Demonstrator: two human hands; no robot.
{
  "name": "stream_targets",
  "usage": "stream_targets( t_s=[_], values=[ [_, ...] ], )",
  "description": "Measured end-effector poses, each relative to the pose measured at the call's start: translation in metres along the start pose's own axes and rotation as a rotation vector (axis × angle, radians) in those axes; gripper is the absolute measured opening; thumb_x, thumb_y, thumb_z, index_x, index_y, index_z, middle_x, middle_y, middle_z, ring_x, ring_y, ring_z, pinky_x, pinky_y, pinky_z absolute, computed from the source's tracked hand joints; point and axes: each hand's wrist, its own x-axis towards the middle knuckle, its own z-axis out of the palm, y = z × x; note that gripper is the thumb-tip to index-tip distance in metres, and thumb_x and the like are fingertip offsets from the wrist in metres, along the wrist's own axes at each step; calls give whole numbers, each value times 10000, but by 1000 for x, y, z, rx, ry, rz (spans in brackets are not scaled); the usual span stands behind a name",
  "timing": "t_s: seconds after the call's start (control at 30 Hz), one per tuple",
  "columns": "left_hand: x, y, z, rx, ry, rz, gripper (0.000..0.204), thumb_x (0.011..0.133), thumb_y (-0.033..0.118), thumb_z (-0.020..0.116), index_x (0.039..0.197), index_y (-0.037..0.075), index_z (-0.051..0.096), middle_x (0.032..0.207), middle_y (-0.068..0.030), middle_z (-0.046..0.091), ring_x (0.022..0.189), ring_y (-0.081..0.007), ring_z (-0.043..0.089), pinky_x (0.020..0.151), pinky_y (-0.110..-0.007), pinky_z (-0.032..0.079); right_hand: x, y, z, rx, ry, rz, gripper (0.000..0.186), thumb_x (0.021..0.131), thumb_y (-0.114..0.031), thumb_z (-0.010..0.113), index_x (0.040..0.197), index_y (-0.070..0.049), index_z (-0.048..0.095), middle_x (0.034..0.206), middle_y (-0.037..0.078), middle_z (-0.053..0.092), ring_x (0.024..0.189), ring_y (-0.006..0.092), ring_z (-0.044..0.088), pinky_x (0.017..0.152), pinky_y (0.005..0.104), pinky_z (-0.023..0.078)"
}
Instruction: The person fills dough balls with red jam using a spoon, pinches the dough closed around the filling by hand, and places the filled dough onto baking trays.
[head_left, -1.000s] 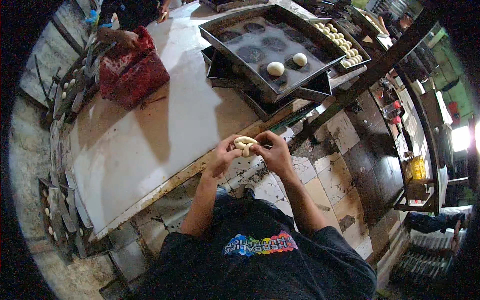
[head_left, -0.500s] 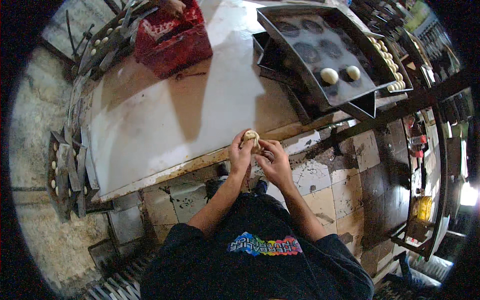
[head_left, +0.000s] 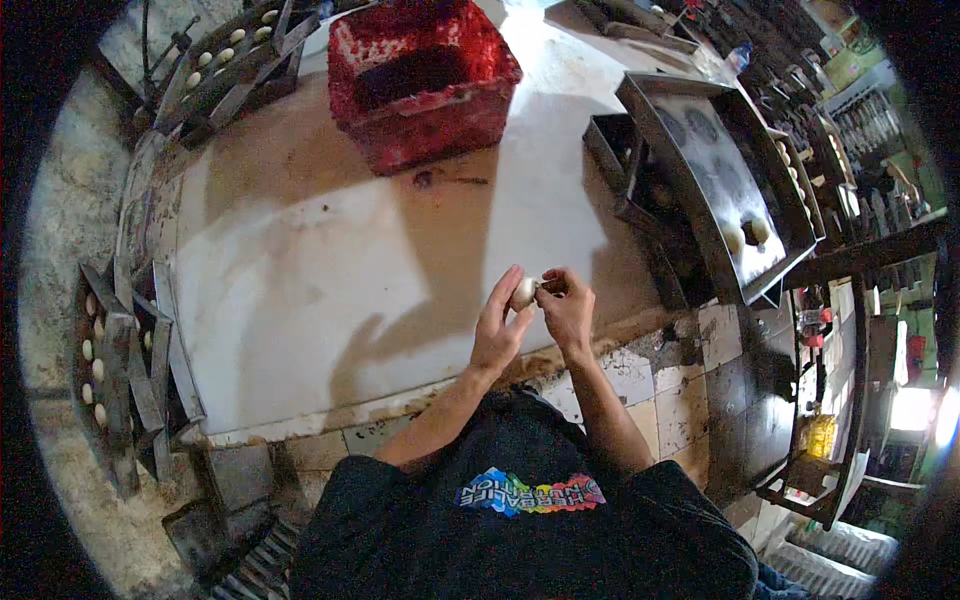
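Both hands were close together near mid-frame, over the table's near edge. Left hand (head_left: 498, 325): thumb and fingers closed around a small pale piece of dough (head_left: 523, 292). Right hand (head_left: 568, 312): fingers bunched against the dough's right side (whether they pinched an end could not be told).

Table (head_left: 290, 300): pale top, crossed by shadows, filling the centre-left. Red bin (head_left: 435, 128) stood on it, upper centre, open side up. Dark metal tray (head_left: 700, 165), upper right, lay atop other trays; two round dough balls (head_left: 734, 239) sat toward its lower end. Far left of frame: narrow dark trays (head_left: 122, 400) held a row of pale dough pieces (head_left: 87, 350).
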Motion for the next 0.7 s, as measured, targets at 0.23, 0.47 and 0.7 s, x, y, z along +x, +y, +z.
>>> stream_targets(
  t_s=[0.23,0.47,0.7],
  values=[
    [9,12,-42,-7,-166,34,685,899,334,410,1379,4,51,1446,-154,64,1334,-235,93,1071,-354,99,8,16,69,829,-129,651,536,889,-326,434,1288,22,347,1118,133,536,986,197,511,876,321,388],
    [24,18,-108,-334,195,-5,638,891,331,439,1373,38,140,1417,-153,179,1300,-272,214,1048,-396,201,-2,30,77,-324,-82,-100,566,798,-287,552,1278,-60,354,1205,181,412,1048,299,429,893,366,332],
    [36,25,-131,-210,219,-55,540,904,324,386,1351,70,219,1339,-145,348,1180,-264,410,963,-383,324,92,47,87,-630,245,-312,319,678,-199,612,954,-53,547,944,148,513,904,323,454,820,419,351]
  ],
)
